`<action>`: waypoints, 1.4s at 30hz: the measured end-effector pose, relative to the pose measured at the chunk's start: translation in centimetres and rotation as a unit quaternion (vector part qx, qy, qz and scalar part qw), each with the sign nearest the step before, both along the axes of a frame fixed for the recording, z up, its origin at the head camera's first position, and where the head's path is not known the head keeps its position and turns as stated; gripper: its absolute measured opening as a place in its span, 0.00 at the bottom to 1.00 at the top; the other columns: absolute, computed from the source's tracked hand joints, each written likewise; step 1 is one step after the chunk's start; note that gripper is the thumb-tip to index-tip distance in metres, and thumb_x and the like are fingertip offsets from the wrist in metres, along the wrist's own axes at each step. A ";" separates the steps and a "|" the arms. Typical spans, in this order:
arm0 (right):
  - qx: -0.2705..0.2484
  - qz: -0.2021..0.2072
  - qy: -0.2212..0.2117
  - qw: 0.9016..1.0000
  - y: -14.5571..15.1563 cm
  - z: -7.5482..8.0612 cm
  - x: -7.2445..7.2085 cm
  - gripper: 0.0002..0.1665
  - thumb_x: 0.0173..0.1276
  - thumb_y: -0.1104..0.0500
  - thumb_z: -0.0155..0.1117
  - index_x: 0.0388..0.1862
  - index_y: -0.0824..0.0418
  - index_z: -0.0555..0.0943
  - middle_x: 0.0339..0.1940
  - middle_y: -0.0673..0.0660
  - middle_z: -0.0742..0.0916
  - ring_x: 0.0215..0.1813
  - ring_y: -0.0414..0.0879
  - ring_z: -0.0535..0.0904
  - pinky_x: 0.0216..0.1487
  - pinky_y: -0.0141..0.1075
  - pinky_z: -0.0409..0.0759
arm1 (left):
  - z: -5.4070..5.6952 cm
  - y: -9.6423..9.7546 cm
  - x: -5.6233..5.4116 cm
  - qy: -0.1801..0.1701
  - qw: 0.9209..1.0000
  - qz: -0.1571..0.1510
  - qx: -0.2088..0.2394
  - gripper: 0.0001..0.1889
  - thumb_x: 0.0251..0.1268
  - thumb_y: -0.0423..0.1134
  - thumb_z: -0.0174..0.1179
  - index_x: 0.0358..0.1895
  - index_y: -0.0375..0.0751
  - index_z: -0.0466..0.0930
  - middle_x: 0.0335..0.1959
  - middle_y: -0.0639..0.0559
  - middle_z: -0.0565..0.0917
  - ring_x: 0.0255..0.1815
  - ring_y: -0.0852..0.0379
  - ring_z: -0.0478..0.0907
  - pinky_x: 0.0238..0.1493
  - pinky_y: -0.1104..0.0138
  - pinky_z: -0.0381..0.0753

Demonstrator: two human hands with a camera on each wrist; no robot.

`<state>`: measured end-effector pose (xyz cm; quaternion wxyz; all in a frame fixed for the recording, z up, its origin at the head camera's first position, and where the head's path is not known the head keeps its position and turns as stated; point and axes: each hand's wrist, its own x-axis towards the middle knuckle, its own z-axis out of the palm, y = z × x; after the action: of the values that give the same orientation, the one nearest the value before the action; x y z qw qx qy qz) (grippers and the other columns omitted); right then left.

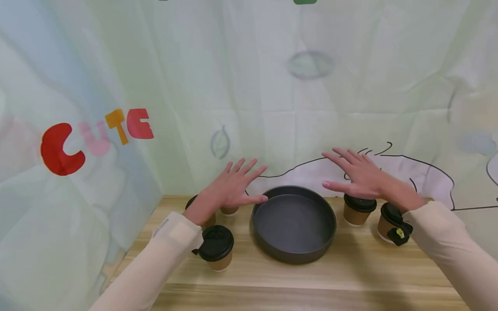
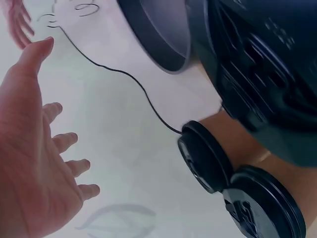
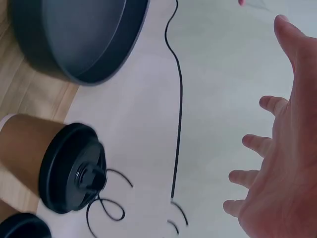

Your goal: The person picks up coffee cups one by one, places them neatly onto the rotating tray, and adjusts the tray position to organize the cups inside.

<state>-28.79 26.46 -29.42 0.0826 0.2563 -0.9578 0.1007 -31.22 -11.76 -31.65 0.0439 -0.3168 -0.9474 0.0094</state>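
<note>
My left hand [image 1: 232, 185] hovers with spread fingers above the left-hand coffee cups, holding nothing. Over on the right, my right hand [image 1: 359, 176] is also raised, its fingers extended and touching nothing. Between and below them a round dark grey pan [image 1: 293, 222] sits on the wooden table. A brown paper cup with a black lid [image 1: 216, 242] stands left of the pan; two more, partly hidden by my left hand and wrist, are behind it. Right of the pan stand two similar cups, one [image 1: 359, 211] under my right hand and another [image 3: 22, 228] beside it.
The light wood tabletop [image 1: 241, 283] runs up to a pale printed curtain [image 1: 249, 86] behind it, which also hangs at the left with coloured letters. A black piece with a yellow spot [image 1: 398, 236] is at the far-right cup, near my right sleeve.
</note>
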 end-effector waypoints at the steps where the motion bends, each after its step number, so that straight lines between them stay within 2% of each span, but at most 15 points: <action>1: -0.003 -0.002 0.001 1.000 0.5 0.0 0.2 0.50 0.71 0.32 0.61 0.86 0.47 0.57 0.84 0.64 0.58 0.81 0.72 0.49 0.73 0.75 0.45 | 0.1 0.0 0.2 0.002 1.000 -0.001 0.003 0.49 0.67 0.79 0.47 0.86 0.62 0.45 0.86 0.48 0.45 0.84 0.36 0.42 0.79 0.37 0.43; 4: -0.018 -0.006 0.007 1.000 1.9 -0.2 0.8 0.50 0.70 0.35 0.64 0.85 0.49 0.58 0.84 0.66 0.59 0.80 0.73 0.51 0.72 0.74 0.47 | 0.4 0.2 1.0 0.004 1.000 -0.008 0.026 0.49 0.67 0.79 0.45 0.86 0.64 0.43 0.87 0.49 0.45 0.85 0.37 0.40 0.79 0.38 0.42; 9: -0.043 -0.013 0.019 0.999 4.5 -0.9 1.5 0.50 0.70 0.38 0.65 0.85 0.52 0.59 0.82 0.70 0.61 0.78 0.74 0.55 0.70 0.73 0.52 | 1.0 0.6 3.0 0.003 0.995 -0.026 0.092 0.48 0.68 0.78 0.45 0.86 0.65 0.42 0.87 0.51 0.44 0.85 0.39 0.40 0.80 0.41 0.40; 13: -0.064 -0.023 0.018 0.998 6.5 -1.7 2.2 0.50 0.71 0.41 0.66 0.85 0.51 0.57 0.82 0.71 0.60 0.78 0.75 0.54 0.69 0.75 0.53 | 1.1 1.2 4.9 0.001 0.986 -0.040 0.160 0.47 0.70 0.75 0.48 0.86 0.64 0.43 0.87 0.53 0.44 0.85 0.41 0.40 0.81 0.42 0.41; 16: -0.087 -0.032 0.011 0.996 7.9 -2.4 2.7 0.51 0.71 0.43 0.67 0.86 0.50 0.55 0.82 0.71 0.59 0.79 0.75 0.53 0.68 0.76 0.53 | 0.7 1.7 6.4 -0.006 0.973 -0.044 0.226 0.46 0.70 0.74 0.50 0.86 0.64 0.45 0.86 0.56 0.45 0.85 0.45 0.42 0.80 0.42 0.48; 19: -0.110 -0.047 -0.002 0.993 9.3 -3.3 3.3 0.51 0.72 0.45 0.67 0.87 0.50 0.53 0.83 0.71 0.57 0.80 0.75 0.50 0.67 0.78 0.51 | 0.1 2.8 8.2 -0.019 0.950 -0.047 0.307 0.44 0.71 0.71 0.52 0.85 0.64 0.48 0.86 0.59 0.48 0.85 0.51 0.45 0.77 0.42 0.56; 22: -0.129 -0.064 -0.012 0.989 10.6 -4.1 3.9 0.51 0.74 0.45 0.65 0.87 0.51 0.51 0.84 0.71 0.55 0.81 0.74 0.47 0.66 0.79 0.51 | -1.0 4.2 9.5 -0.034 0.921 -0.053 0.383 0.42 0.72 0.66 0.55 0.84 0.61 0.53 0.85 0.60 0.51 0.84 0.55 0.48 0.76 0.42 0.59; 23: -0.134 -0.070 -0.015 0.988 11.0 -4.3 4.1 0.51 0.74 0.45 0.65 0.87 0.51 0.50 0.84 0.71 0.54 0.81 0.74 0.47 0.66 0.79 0.50 | -1.5 4.7 9.9 -0.041 0.911 -0.055 0.408 0.41 0.73 0.64 0.55 0.84 0.59 0.55 0.84 0.60 0.52 0.83 0.55 0.49 0.76 0.42 0.59; 27: -0.149 -0.092 -0.021 0.984 12.6 -5.7 5.0 0.51 0.75 0.45 0.63 0.87 0.53 0.49 0.83 0.73 0.54 0.81 0.75 0.46 0.67 0.79 0.49 | -4.2 6.6 10.7 -0.077 0.876 -0.039 0.475 0.37 0.74 0.61 0.56 0.82 0.56 0.59 0.84 0.60 0.54 0.83 0.54 0.51 0.77 0.42 0.59; 30: -0.164 -0.099 -0.021 0.981 13.4 -7.0 5.7 0.51 0.76 0.46 0.62 0.87 0.57 0.49 0.83 0.74 0.54 0.80 0.76 0.46 0.69 0.78 0.46 | -6.2 7.4 10.7 -0.098 0.854 -0.004 0.511 0.36 0.75 0.59 0.56 0.82 0.56 0.61 0.83 0.59 0.55 0.82 0.52 0.53 0.77 0.42 0.59; 34: -0.185 -0.103 -0.018 0.977 14.0 -8.6 6.3 0.51 0.75 0.47 0.63 0.87 0.60 0.49 0.81 0.76 0.57 0.80 0.77 0.48 0.71 0.77 0.45 | -8.5 7.7 10.1 -0.085 0.826 0.061 0.554 0.34 0.76 0.57 0.57 0.80 0.53 0.64 0.83 0.53 0.58 0.82 0.48 0.54 0.77 0.41 0.57; 38: -0.183 -0.115 -0.014 0.976 14.1 -10.0 6.3 0.54 0.74 0.45 0.66 0.87 0.60 0.49 0.80 0.77 0.59 0.77 0.78 0.52 0.68 0.78 0.50 | -10.5 7.7 9.7 -0.051 0.808 0.128 0.572 0.33 0.76 0.55 0.58 0.79 0.48 0.66 0.83 0.48 0.57 0.82 0.44 0.55 0.77 0.42 0.57; 40: -0.177 -0.127 -0.011 0.976 14.2 -10.5 6.3 0.56 0.72 0.44 0.68 0.87 0.59 0.48 0.79 0.78 0.61 0.76 0.80 0.55 0.65 0.78 0.54 | -11.5 7.6 9.5 -0.040 0.800 0.153 0.579 0.33 0.76 0.54 0.58 0.79 0.47 0.65 0.83 0.47 0.57 0.82 0.44 0.55 0.77 0.43 0.58; 42: -0.181 -0.139 -0.009 0.973 14.2 -11.0 6.3 0.58 0.71 0.43 0.70 0.87 0.58 0.48 0.78 0.78 0.62 0.74 0.80 0.58 0.62 0.77 0.58 | -12.3 7.6 9.1 -0.032 0.787 0.175 0.590 0.33 0.76 0.53 0.59 0.79 0.46 0.64 0.82 0.46 0.59 0.81 0.43 0.56 0.77 0.44 0.58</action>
<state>-22.47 40.65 -40.45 0.1327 0.1003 -0.9505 0.2625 -22.09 -4.15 -43.94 0.1895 -0.0578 -0.8083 -0.5544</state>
